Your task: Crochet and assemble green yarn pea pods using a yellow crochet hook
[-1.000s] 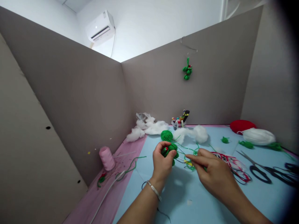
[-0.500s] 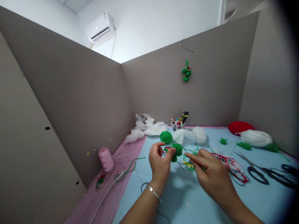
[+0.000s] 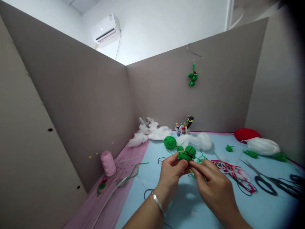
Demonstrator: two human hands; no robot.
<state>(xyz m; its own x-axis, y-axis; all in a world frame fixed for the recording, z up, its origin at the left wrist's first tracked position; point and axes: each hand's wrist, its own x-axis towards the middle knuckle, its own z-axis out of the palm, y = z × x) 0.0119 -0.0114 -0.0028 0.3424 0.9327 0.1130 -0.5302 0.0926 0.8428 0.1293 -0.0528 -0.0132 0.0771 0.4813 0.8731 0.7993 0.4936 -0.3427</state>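
My left hand (image 3: pixel 172 170), with a silver bracelet at the wrist, pinches a green yarn piece (image 3: pixel 184 156) between thumb and fingers. The piece is made of several small round balls with dark lines across them, held above the blue table surface (image 3: pixel 190 203). Close against its lower right side, my right hand (image 3: pixel 214 181) has its fingers pressed together, the fingertips meeting the left thumb. Whatever the right fingers grip is hidden. Behind the piece lies a ball of green yarn (image 3: pixel 170 142). Dark thread (image 3: pixel 162 159) loops out left of the left hand.
White stuffing (image 3: pixel 159 132) and a cup of pens (image 3: pixel 182 129) stand at the back. Black-handled scissors (image 3: pixel 265 184), red and white yarn (image 3: pixel 234 171), a red ball (image 3: pixel 246 135) and a white ball (image 3: pixel 263 146) lie right. A pink thread spool (image 3: pixel 108 163) stands left. A similar green ornament (image 3: pixel 193 76) hangs on the partition.
My hands have come together, the left moving right and the right closing in on the piece. The green piece has turned, showing more of its balls. The view has shifted slightly.
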